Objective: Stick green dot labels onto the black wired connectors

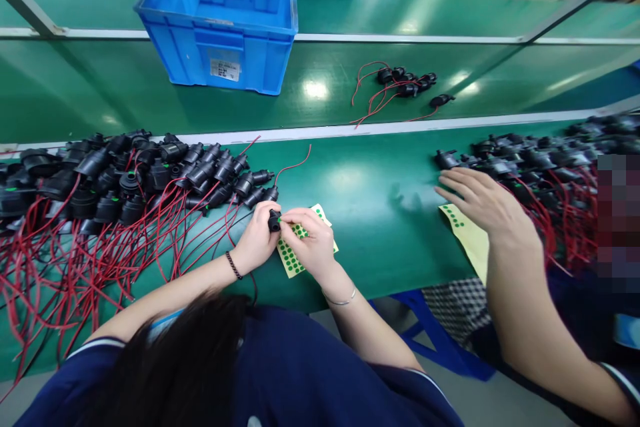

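Note:
My left hand [256,241] is closed around a small black pump [275,221], held above the green bench top. The fingertips of my right hand [314,245] are pinched at the pump's right side, where a small green round sticker [281,219] shows at their tips. Beneath my right hand lies a pale yellow sheet [291,264] with rows of green dot stickers, partly covered by the hand. Beside my left hand a large heap of black pumps [130,180] with long red wires [165,247] spreads to the left.
A blue crate [225,57] stands on the raised shelf [315,107] behind the bench. Several wired pumps [407,83] lie on that shelf. To the right, a co-worker's hand [480,203] hovers over another sticker sheet [473,243], near a second pump heap [540,153].

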Motion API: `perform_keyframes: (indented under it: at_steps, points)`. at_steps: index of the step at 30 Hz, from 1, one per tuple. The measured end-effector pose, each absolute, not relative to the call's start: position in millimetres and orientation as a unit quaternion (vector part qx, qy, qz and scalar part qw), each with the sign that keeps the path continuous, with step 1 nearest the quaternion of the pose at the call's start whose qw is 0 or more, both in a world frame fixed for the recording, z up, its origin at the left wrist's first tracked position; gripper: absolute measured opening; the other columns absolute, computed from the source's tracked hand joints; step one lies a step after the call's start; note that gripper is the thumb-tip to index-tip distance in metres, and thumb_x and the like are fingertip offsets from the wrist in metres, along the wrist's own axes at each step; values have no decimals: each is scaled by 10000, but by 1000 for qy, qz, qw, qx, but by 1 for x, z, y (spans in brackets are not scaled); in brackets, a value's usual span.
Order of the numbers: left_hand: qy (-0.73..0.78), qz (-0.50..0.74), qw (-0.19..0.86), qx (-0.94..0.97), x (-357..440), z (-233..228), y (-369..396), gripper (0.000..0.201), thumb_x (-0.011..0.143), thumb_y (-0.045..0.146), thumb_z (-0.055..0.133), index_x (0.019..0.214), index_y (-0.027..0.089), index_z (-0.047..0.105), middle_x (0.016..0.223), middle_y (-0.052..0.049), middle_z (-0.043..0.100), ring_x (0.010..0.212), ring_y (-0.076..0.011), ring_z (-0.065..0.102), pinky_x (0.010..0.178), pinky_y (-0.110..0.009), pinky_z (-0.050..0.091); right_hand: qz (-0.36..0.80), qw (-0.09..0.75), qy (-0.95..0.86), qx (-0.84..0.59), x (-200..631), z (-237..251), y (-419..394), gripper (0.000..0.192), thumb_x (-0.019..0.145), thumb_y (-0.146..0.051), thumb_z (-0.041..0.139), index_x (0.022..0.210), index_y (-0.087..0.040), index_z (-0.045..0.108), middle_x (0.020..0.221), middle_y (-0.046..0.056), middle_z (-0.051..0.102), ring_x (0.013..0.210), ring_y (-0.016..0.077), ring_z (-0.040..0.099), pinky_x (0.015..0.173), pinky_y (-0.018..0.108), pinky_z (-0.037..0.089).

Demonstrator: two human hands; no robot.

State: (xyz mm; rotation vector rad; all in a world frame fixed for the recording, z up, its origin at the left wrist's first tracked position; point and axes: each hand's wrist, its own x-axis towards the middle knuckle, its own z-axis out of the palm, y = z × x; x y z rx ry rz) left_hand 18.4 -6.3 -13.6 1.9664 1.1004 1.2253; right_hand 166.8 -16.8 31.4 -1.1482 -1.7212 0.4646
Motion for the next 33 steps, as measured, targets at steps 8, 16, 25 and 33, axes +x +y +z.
perform_keyframes:
  at_steps: [8,16,25,33]
  points:
    - [452,464,330,687,19,-11,-5,303,865,116,538,1153,196,486,1133,-91,558,1102,-220,582,1001,-432,518,230,493,-701,-462,167,31,-18,192,885,-176,657,1056,-233,723,1012,74,745,943,207,719,860,385,614]
    - [450,465,307,699,18,-15,-7,274,915,189,536,1182,192,475,1152,-104,554,1116,-222,586,1004,-441,524,187,473,-733,-452,165,27,-21,246,905,-149,621,1103,-253,724,1042,84,734,967,208,721,857,382,625]
    - [438,473,295,705,19,-11,-5,249,939,213,535,1179,190,473,1142,-97,553,1107,-211,585,992,-418,524,190,493,-728,-437,163,33,-21,264,906,-152,630,1158,-227,662,1078,106,715,1020,224,700,895,414,611]
    - [434,461,320,705,18,-7,-7,246,922,171,516,1164,188,470,1136,-105,554,1087,-217,585,983,-431,527,162,454,-762,-433,164,29,-21,267,924,-172,603,1174,-253,647,1078,95,722,997,231,701,862,433,609]
